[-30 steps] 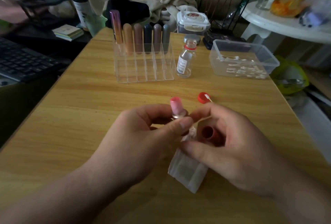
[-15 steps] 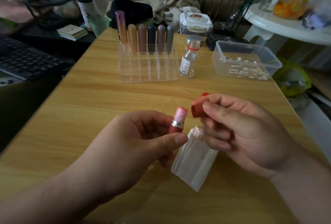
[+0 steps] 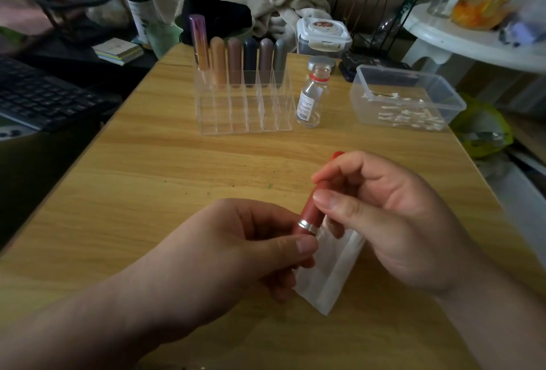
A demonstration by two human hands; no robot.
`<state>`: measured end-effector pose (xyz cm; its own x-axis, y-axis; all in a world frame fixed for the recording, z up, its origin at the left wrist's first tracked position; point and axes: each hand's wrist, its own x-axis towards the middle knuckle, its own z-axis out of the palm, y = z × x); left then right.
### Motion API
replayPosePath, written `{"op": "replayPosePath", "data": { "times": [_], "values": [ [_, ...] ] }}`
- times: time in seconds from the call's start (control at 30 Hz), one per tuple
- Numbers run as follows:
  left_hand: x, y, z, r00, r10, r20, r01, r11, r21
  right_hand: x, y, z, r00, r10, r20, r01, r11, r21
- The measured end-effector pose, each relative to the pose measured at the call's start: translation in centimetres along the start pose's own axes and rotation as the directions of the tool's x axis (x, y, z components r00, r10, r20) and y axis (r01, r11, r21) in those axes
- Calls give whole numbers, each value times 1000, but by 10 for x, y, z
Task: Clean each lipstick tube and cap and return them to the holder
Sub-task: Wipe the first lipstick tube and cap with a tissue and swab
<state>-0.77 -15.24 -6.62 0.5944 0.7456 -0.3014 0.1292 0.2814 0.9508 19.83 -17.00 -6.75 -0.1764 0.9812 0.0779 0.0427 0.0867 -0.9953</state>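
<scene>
One lipstick tube point(image 3: 299, 230) sits between the hands, left hand point(image 3: 236, 245) pinching its base, right hand point(image 3: 393, 222) curled round its one cap point(image 3: 310, 207). Six more lipsticks point(image 3: 235, 62) stand in the holder point(image 3: 245, 115) beyond. The cap, off a moment ago, now covers it.

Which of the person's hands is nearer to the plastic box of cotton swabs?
The right. The right hand is on the box's side of the table, nearer the person than the plastic box. The left hand is further left, across the lipstick that both hold.
</scene>
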Motion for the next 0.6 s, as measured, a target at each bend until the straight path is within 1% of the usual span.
{"op": "replayPosePath", "data": {
  "times": [0.07,0.2,0.4,0.47,0.6],
  "values": [
    [1,-1,1,1000,-1,-12,0,999,-44,-2,0,0,1000,-28,-1,28,999,-25],
    [2,-3,2,1000,5,-20,-7,994,-111,-3,-2,0,998,-52,-23,52,999,5],
    [3,-7,4,1000,8,-3,-9,977,-212,-1,-1,0,999,-37,-19,36,999,-26],
    [2,-7,4,1000,23,4,-22,978,-207,0,-3,-1,999,-18,-27,17,999,-40],
    [3,-4,4,998,23,-66,-32,989,-147,1,-8,1,998,-26,-60,21,996,-83]
  ]
}}
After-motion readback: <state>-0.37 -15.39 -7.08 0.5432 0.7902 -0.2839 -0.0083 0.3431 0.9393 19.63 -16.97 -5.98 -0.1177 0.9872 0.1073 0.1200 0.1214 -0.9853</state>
